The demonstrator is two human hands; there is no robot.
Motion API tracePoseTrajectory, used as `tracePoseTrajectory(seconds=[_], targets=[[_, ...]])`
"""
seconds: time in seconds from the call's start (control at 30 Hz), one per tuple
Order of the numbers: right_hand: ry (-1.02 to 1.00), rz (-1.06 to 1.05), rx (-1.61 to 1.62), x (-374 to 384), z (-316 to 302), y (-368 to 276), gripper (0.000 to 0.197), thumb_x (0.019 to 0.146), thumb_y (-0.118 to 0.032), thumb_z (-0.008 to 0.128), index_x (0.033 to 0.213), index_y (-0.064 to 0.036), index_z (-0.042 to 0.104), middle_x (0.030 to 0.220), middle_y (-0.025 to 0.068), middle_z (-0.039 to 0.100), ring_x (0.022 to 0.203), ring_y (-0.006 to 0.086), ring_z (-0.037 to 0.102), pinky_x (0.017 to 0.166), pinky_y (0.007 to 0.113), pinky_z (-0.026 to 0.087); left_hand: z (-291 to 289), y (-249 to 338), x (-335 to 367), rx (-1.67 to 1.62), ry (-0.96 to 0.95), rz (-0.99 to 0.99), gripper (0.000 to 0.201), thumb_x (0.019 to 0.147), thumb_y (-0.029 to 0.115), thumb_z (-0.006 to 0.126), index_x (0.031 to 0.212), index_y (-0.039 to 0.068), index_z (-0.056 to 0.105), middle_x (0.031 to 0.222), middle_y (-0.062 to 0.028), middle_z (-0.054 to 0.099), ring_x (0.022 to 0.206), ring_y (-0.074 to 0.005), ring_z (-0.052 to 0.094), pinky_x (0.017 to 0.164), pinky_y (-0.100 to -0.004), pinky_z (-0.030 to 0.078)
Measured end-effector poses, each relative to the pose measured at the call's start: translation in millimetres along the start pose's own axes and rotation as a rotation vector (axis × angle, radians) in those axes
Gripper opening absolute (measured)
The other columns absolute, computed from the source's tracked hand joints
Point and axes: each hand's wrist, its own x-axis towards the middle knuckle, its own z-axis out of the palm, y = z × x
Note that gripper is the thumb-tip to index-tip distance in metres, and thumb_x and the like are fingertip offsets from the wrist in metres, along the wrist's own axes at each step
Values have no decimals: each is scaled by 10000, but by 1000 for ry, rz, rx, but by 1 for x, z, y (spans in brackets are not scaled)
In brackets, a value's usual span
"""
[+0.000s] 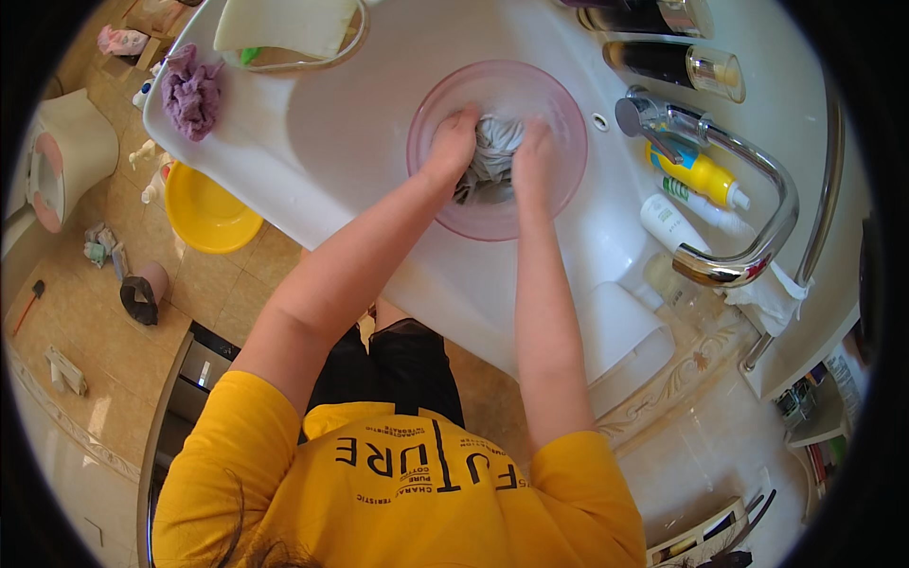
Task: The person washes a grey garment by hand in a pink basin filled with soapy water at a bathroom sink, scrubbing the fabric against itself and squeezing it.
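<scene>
A round, see-through pink basin (pixel 569 177) stands in the white sink (pixel 350 104) with water in it. Inside lies a bunched, wet light-grey cloth (pixel 499 142), darker at its lower left part. My left hand (pixel 455 142) grips the cloth's left side, its fingers curled in and partly hidden. On the opposite side my right hand (pixel 534 156) presses in and holds the cloth too, slightly blurred. Both forearms reach into the basin from below.
A chrome faucet (pixel 757 161) arches at the right beside a yellow bottle (pixel 705 175) and a white tube (pixel 670 222). Crumpled purple cloth (pixel 192 92) lies on the sink's left corner, near a white washboard (pixel 284 26). Below is a yellow basin (pixel 213 213).
</scene>
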Motion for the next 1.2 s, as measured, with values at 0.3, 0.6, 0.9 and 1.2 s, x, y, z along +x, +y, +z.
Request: tracePoseTrajectory(seconds=[0.3, 0.6, 0.9, 1.2], targets=[[-417, 29, -541, -11, 3, 7, 232, 801, -166, 431, 968, -7, 453, 778, 209, 560, 806, 367, 533, 683, 444, 418, -11, -29, 26, 95, -29, -203, 339, 805, 249, 478, 990, -35, 499, 910, -122, 548, 793, -188, 542, 666, -298, 439], [62, -303, 60, -47, 12, -53, 150, 783, -170, 522, 741, -29, 490, 677, 127, 532, 615, 328, 523, 512, 395, 398, -7, -13, 14, -109, -221, -219, 438, 790, 414, 503, 906, -8, 534, 800, -81, 549, 713, -176, 522, 609, -343, 418], [71, -224, 17, -37, 13, -50, 198, 782, -182, 528, 661, -33, 481, 597, 141, 532, 560, 335, 512, 499, 392, 398, -10, -14, 11, 249, -365, 187, 275, 788, 279, 511, 841, 15, 564, 771, -58, 562, 696, -159, 512, 586, -324, 415], [77, 0, 53, 4, 2, 13, 238, 849, -200, 408, 824, -1, 535, 737, 169, 578, 726, 332, 554, 653, 391, 417, 5, 0, -6, 110, -58, -12, 408, 839, 312, 372, 1061, 0, 511, 1006, -129, 537, 912, -214, 503, 777, -298, 388]])
